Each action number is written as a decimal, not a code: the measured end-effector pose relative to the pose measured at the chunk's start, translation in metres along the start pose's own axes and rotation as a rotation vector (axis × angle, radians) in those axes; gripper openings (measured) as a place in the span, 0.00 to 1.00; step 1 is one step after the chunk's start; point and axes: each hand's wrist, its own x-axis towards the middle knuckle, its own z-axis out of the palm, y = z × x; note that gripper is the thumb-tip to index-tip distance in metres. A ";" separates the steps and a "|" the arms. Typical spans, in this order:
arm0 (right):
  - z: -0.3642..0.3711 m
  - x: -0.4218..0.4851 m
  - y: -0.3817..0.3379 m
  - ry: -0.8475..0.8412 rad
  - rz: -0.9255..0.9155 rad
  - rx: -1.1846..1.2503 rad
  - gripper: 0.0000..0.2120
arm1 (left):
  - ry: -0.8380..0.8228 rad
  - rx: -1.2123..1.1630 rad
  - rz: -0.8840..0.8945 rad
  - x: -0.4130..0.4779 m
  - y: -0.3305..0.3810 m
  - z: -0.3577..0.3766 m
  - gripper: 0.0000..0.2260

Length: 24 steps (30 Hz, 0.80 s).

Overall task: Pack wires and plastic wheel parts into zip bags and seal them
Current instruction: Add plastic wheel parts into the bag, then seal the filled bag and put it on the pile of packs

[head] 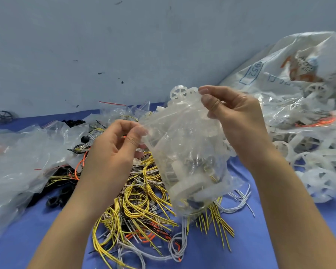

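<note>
A clear zip bag [190, 158] hangs in the air between my hands, with white plastic wheel parts and some wires inside. My left hand [113, 150] pinches the bag's top edge on the left. My right hand [233, 117] pinches the top edge on the right, higher up. Below the bag lies a tangled heap of wires [142, 210], yellow, white, orange and black, on the blue cloth [250, 239]. Loose white wheels [320, 183] lie at the right, and one white wheel [178, 93] shows just behind the bag's top.
A large printed plastic sack [291, 74] holding more white parts fills the back right. Empty zip bags [21, 158] pile up at the left, with small black parts [56, 199] beside them. A dark wheel [3, 116] lies at the far left by the grey wall.
</note>
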 end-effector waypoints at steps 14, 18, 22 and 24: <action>-0.007 0.004 -0.013 0.071 0.040 0.152 0.05 | 0.033 0.168 0.247 0.011 0.035 -0.012 0.03; -0.009 0.005 -0.010 0.135 0.052 0.220 0.06 | 0.065 0.311 0.455 0.009 0.053 -0.001 0.02; 0.001 -0.008 0.000 0.101 0.108 0.155 0.07 | 0.069 0.357 0.338 0.006 0.039 0.000 0.02; -0.002 -0.006 -0.003 0.124 0.081 0.153 0.06 | 0.099 0.336 0.346 0.010 0.040 -0.008 0.04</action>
